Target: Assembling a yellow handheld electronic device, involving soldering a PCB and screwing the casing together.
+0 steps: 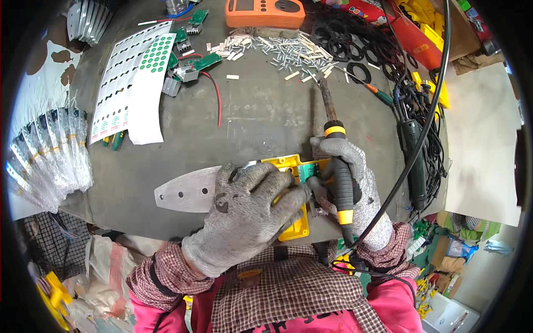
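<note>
My left hand, in a grey glove, curls over a yellow plastic housing near the table's front edge. A flat grey metal blade with a row of dark holes sticks out leftward from under that hand. Inside the housing a small green circuit board shows between the hands. My right hand, also gloved, grips a soldering iron with a black, yellow-banded handle, its metal shaft pointing away from me. The right fingertips lie close to the board; what they touch is partly hidden.
Screws and white strips lie scattered at the back, near an orange meter. Sticker sheets and circuit boards with wires lie left. Black rings, a screwdriver and bundled cables stand right. A black cord crosses the right side.
</note>
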Demonstrator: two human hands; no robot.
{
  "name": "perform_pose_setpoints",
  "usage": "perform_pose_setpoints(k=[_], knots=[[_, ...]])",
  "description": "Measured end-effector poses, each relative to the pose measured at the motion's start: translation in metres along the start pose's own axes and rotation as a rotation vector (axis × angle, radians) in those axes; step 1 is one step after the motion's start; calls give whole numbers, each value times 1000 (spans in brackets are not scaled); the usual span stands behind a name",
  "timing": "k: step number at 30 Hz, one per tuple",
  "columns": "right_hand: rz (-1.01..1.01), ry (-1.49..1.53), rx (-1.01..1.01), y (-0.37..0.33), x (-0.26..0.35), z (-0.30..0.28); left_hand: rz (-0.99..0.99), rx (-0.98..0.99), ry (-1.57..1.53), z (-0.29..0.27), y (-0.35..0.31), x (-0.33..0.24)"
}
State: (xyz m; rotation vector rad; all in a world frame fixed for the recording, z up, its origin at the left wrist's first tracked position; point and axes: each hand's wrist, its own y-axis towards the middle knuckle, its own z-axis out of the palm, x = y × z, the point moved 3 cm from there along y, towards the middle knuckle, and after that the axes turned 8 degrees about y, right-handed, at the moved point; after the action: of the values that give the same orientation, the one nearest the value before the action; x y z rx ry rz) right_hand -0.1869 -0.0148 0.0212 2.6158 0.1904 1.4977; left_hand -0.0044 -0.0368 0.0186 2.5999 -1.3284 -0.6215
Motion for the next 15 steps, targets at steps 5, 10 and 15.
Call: perform_pose_setpoints(k=[5, 10, 15], knots=[[-15, -28, -1, 0, 0, 0, 125, -62, 197, 0, -1, 1], [2, -25, 4, -1, -4, 1, -23, 29, -173, -3, -8, 10], [-18, -13, -8, -1, -9, 2, -37, 31, -118, -1, -9, 9]])
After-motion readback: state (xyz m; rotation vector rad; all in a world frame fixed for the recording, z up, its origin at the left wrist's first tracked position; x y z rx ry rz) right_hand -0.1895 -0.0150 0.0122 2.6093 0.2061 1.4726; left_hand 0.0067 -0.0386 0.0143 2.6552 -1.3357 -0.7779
